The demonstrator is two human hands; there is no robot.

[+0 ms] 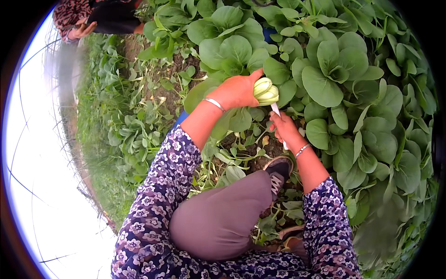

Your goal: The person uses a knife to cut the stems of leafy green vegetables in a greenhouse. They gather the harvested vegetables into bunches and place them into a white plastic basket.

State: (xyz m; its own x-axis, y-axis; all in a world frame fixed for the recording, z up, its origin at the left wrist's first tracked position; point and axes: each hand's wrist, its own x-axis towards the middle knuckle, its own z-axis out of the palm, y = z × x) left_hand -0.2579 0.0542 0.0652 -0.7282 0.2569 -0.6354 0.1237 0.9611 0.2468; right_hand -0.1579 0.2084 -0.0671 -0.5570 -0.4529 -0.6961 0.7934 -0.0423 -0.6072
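Note:
My left hand (236, 91) grips a head of bok choy around its stalks. The pale green base (266, 92) of the head points right, and leaves show behind and below the hand. In my right hand (286, 129) is a white-handled tool (275, 109), probably a knife, its upper end touching or very near the stalk base. Whether its blade is behind the stalks I cannot tell. Just right of the hands, large bok choy plants (327, 73) stand rooted in the bed.
Cut leaves and small weeds litter the soil (167, 82) to the left. A blue object (182, 118) is partly hidden behind my left forearm. My shoe (281, 171) rests among the plants below my right hand. Another person (101, 17) is at the upper left.

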